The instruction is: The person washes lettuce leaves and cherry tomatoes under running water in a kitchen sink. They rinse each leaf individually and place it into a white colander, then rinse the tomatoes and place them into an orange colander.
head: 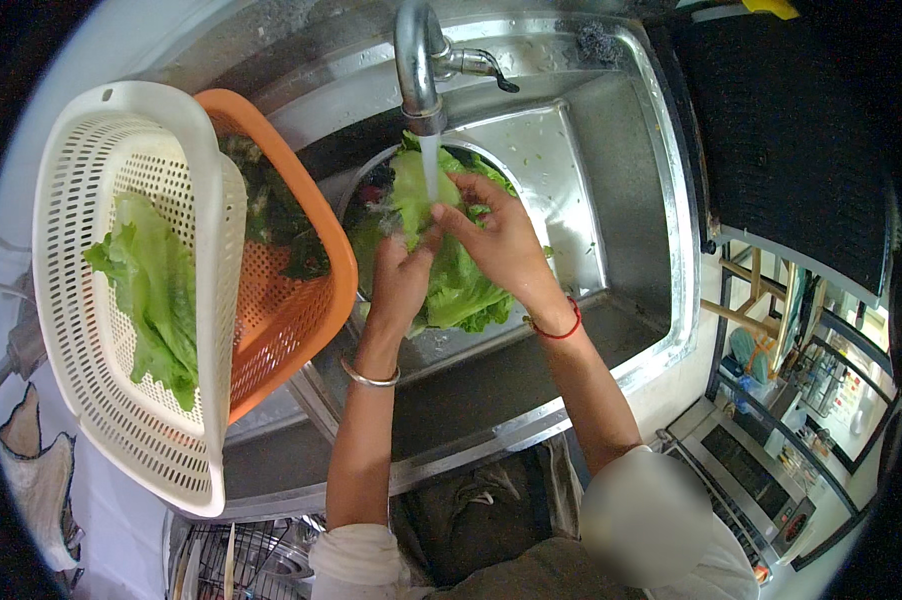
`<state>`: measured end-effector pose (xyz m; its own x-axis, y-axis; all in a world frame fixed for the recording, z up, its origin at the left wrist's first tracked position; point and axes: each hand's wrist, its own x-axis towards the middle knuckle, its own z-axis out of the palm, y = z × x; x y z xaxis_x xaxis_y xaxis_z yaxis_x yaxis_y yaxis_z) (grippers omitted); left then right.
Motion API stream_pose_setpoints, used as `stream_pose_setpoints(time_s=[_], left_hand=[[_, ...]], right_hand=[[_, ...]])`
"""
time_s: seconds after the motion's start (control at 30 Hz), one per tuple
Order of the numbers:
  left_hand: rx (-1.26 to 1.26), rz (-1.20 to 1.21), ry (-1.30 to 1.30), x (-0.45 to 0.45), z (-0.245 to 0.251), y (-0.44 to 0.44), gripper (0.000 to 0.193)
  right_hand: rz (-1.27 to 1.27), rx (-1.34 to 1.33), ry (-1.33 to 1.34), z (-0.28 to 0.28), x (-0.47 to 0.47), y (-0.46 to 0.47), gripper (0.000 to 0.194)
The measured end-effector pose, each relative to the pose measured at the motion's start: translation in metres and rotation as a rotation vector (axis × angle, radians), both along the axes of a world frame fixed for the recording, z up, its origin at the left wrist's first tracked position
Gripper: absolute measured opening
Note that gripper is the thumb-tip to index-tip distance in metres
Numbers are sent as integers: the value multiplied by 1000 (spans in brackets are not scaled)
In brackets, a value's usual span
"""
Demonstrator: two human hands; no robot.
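Observation:
Water runs from a metal faucet [419,67] onto a green lettuce leaf [413,184]. Both my hands grip this leaf under the stream. My left hand [402,281], with a silver bangle at the wrist, is on its lower left part. My right hand [496,232], wearing a red cord bracelet, pinches its right side between thumb and fingers. Beneath them more lettuce [470,292] fills a round metal bowl [515,169], largely covering it. The bowl stands in a stainless steel sink [627,187].
To the left, a white plastic colander [218,337] holds a lettuce leaf [151,300]. It overlaps an orange basket [327,255] with dark leafy greens [271,202] inside. A dark scouring pad [599,43] sits at the sink's back right corner. A black panel [788,150] rises at the right.

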<state>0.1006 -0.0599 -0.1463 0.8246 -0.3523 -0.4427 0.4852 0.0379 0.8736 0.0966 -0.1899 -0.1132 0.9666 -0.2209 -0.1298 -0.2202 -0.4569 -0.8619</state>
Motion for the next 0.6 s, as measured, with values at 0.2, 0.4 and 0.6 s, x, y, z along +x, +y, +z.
stream_pose_setpoints(time_s=[0.2, 0.4, 0.6], left_hand=[[-1, 128, -69, -11, 4, -1, 25], [7, 293, 62, -5, -5, 2, 31], [-64, 302, -180, 12, -14, -14, 23]], right_hand=[[-75, 632, 211, 2, -11, -1, 23], [34, 435, 67, -4, -10, 6, 25], [-120, 297, 33, -15, 11, 4, 29]])
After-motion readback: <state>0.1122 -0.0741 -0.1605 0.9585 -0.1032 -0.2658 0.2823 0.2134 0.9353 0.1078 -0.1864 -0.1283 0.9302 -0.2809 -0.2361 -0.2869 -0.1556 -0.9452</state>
